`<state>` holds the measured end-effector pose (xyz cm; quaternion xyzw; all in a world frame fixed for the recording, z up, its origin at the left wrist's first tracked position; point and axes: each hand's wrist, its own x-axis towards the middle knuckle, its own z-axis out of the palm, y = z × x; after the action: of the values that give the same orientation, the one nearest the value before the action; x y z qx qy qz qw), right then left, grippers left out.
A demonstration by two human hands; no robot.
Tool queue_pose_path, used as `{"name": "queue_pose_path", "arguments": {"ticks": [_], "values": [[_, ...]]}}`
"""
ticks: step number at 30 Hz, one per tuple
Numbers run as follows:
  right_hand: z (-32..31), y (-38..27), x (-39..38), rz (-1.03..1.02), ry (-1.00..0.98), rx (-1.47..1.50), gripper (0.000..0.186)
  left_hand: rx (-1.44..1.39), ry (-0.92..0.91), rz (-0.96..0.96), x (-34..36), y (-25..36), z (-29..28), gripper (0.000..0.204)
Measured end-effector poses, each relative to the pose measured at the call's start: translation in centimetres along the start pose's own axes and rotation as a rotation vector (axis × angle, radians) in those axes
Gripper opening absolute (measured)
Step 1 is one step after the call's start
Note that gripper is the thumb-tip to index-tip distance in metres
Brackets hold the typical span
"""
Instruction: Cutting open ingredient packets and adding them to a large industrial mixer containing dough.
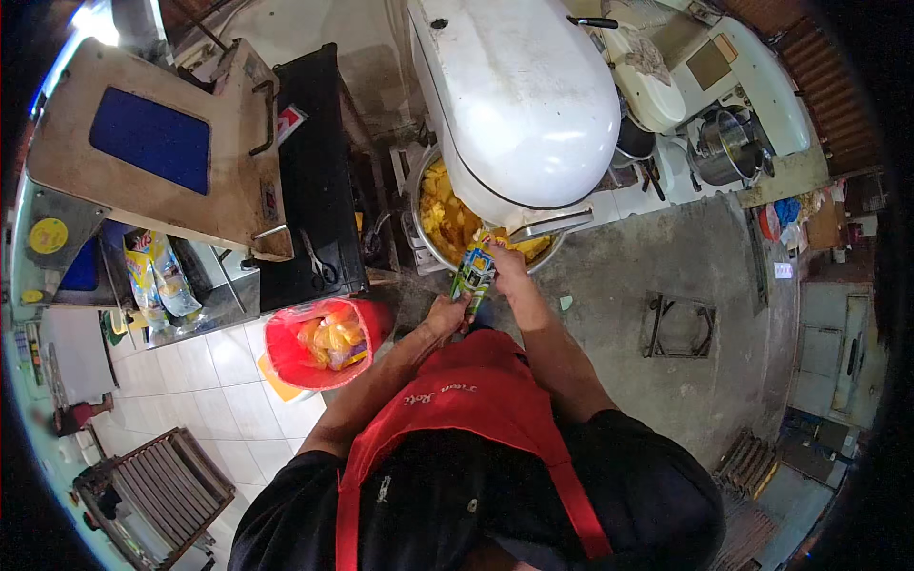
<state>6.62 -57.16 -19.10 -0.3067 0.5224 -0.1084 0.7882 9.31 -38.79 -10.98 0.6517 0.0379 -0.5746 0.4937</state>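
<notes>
Both my hands are closed on a green, yellow and white printed packet [474, 272], at the near edge of a large mixing bowl. My left hand [447, 314] grips its lower end, close to my apron. My right hand [507, 266] wraps around the upper right side, by the bowl's rim. The metal mixing bowl [416, 214] holds yellow chunks [442, 214] that look like butter or margarine. Over it hangs the rounded white head of a stand mixer [533, 105], hiding much of the bowl. Whether the packet is opened cannot be told.
Left of the bowl, scissors [319, 262] lie on a black surface [314, 181]; below stands a red bin [286, 357] with plastic bags. Another machine [67, 143] with a blue window is at far left. Pots [724, 152] sit back right; a metal frame [680, 325] lies on the floor.
</notes>
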Motion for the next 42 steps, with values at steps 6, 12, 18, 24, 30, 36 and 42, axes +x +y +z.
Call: {"name": "queue_pose_path", "arguments": {"ticks": [6,12,18,24,30,36,42], "values": [[2.2,-3.1,-4.4,0.119,0.054,-0.3,0.028,-0.223,0.06,-0.095,-1.3,1.7,1.7,0.036],[-1.7,0.2,-10.4,-0.321,-0.283,-1.158,0.053,-0.191,-0.007,0.181,4.7,-1.8,1.6,0.047],[-2.3,0.2,-10.1,-0.258,-0.134,-1.133,0.043,-0.229,-0.087,-0.226,4.0,-0.3,1.5,0.047],[-4.3,-1.1,-9.9,-0.004,-0.357,-0.53,0.04,-0.388,-0.245,-0.222,4.9,-1.5,1.2,0.035],[-4.8,3.5,-8.1,-0.126,0.007,-0.95,0.047,-0.484,-0.251,-0.109,5.0,-2.8,2.4,0.024],[-6.2,2.7,-7.6,-0.02,-0.077,-0.77,0.043,-0.547,-0.19,-0.164,2.5,-0.2,4.2,0.023],[-5.5,1.1,-10.1,0.076,-0.378,-0.313,0.035,-0.688,-0.29,-0.174,7.5,-2.3,3.2,0.028]]}}
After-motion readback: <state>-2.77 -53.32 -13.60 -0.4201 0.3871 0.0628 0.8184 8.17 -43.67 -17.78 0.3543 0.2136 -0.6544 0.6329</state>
